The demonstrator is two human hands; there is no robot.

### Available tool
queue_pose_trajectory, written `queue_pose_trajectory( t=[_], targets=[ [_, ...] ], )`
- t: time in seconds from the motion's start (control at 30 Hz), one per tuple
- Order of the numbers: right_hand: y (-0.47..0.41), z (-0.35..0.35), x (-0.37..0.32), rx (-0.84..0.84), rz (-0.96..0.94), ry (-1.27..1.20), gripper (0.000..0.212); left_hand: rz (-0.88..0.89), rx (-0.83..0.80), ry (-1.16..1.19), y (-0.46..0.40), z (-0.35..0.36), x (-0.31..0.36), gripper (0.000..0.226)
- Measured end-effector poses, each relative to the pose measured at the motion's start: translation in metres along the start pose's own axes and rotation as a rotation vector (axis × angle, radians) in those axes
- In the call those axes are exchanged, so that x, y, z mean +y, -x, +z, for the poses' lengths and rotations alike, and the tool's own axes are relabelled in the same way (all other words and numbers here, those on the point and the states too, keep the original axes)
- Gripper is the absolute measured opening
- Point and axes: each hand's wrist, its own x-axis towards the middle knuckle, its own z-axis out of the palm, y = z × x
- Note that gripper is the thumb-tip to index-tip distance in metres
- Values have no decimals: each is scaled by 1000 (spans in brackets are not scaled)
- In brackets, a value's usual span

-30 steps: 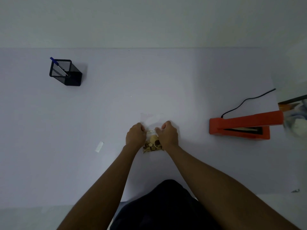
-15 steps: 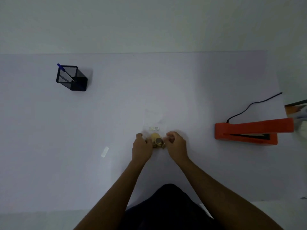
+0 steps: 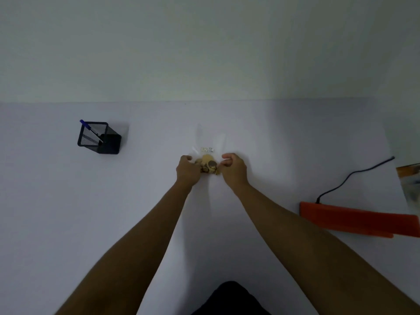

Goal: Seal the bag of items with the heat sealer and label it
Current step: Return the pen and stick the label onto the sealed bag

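Note:
A clear plastic bag (image 3: 210, 142) with several tan and brown round items (image 3: 208, 165) in its bottom stands raised above the white table, its mouth pointing away from me. A small white printed label (image 3: 207, 150) sits on its front. My left hand (image 3: 187, 170) pinches the bag's left side and my right hand (image 3: 234, 168) pinches its right side, with the items between them. The orange heat sealer (image 3: 356, 220) lies on the table far to the right, apart from both hands, its black cord (image 3: 350, 176) running back.
A black mesh pen holder (image 3: 100, 138) with a blue pen (image 3: 89, 129) stands at the back left. Some packaging (image 3: 409, 178) lies at the right edge. A wall rises behind the table's far edge (image 3: 204, 101).
Both hands have lifted the bag off the table and moved it away from me. The view has tilted up, and the small white strip on the left has left the frame.

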Motion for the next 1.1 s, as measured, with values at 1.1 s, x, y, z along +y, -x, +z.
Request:
queue_pose_trajectory(
  t=[1.1],
  targets=[
    [180,-138,91,207,125,-196,17,373,-380,-164,177,89,3,73]
  ],
)
